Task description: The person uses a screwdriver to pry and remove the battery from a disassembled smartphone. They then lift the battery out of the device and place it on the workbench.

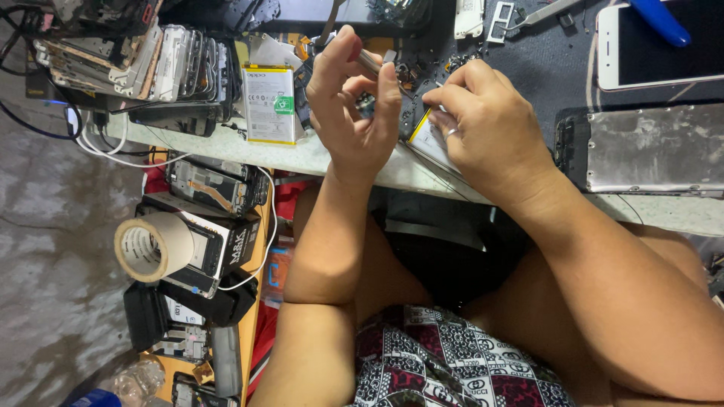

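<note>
Crowding the bench (pixel 324 154) on every side are phone parts: a row of phone frames (pixel 151 64) stacked on edge at the far left, a loose battery (pixel 268 104) with a green label just beside the left hand, a silver phone back panel (pixel 652 149) to the right, and a white phone (pixel 656 45) with a blue-handled tool (pixel 662 21) lying across it at the top right. Below the bench edge, a roll of tape (pixel 151 247) sits on a pile of boxes and more dismantled phones. The left hand (pixel 354 105) is raised upright, wrist bent back, its fingers (pixel 388 87) pinched closed around a thin metal tool (pixel 369 62) that points toward the opened phone (pixel 422 124). This phone lies at the bench's near edge, between both hands. The right hand (pixel 490 124) lies palm-down over it, fingers curled and pressing on its yellow-edged battery, a ring on one finger. Both forearms angle up from the lap.
</note>
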